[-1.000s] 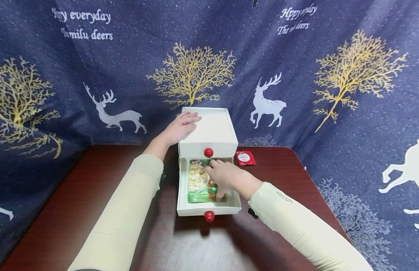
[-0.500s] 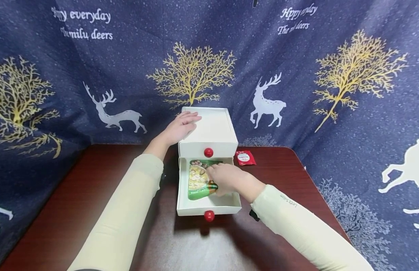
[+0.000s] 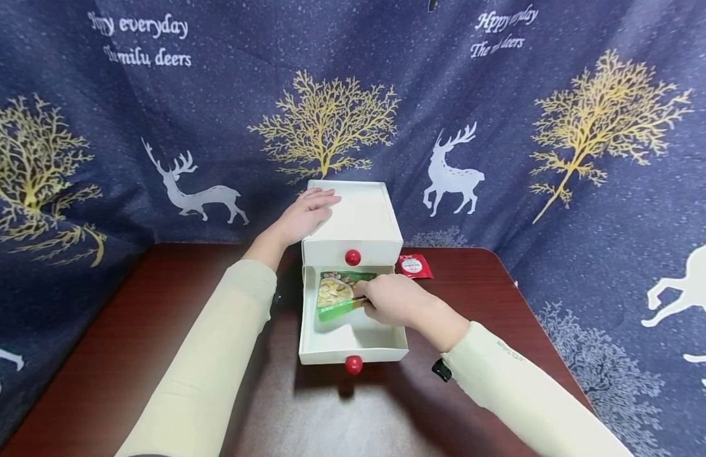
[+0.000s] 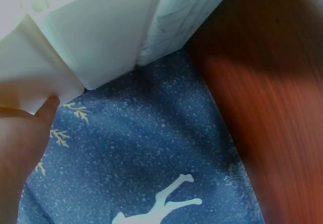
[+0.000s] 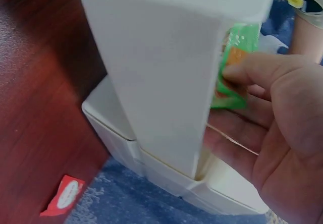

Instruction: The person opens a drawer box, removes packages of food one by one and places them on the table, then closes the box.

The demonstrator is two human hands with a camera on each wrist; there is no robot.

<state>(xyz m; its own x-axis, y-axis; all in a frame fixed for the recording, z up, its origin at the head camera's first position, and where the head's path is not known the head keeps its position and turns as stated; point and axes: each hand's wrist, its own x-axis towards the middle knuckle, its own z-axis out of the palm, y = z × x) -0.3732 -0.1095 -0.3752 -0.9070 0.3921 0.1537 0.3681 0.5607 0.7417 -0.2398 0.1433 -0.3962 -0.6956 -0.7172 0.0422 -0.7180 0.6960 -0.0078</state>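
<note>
In the head view, a white two-drawer box (image 3: 358,212) stands on the table with its lower drawer (image 3: 353,343) pulled out. My left hand (image 3: 304,217) rests on the left edge of the box's top, fingers extended. Inside the lower drawer, my right hand (image 3: 397,301) pinches the right side of a green food packet (image 3: 335,295) with a picture of a dish on it. The packet is tilted, its near edge raised off the drawer floor. In the right wrist view, thumb and fingers grip the packet's green and orange corner (image 5: 234,57); the drawer wall covers the rest.
A small red sachet (image 3: 414,265) lies on the table just right of the box. Red knobs mark the upper drawer (image 3: 353,257), which is closed, and the lower one. Behind the brown table (image 3: 176,317) hangs a dark blue cloth (image 3: 353,51) with deer and trees.
My right hand has gone from lying spread over the flat packet to pinching its right side. The packet's near edge has lifted and shifted back. My left hand has stayed in place.
</note>
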